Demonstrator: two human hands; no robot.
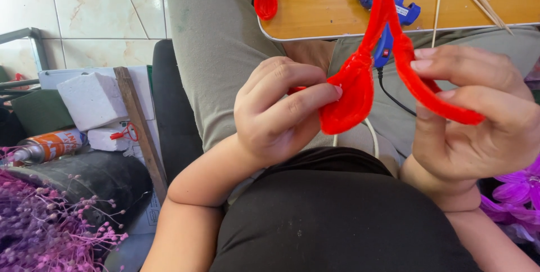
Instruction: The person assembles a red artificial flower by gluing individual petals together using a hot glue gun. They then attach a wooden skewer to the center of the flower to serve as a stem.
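At the centre of the frame a red pipe-cleaner loop point(351, 95) is held between both hands; the left hand point(281, 112) is clenched on its lower petal-shaped end, fingers point(315, 95) pinched at the left edge; the right hand point(478, 114) grasps the free strands at the right; the long axis runs up toward the blue glue gun point(388, 2) on the desk point(315, 8) at the upper right; both hands are equally near.
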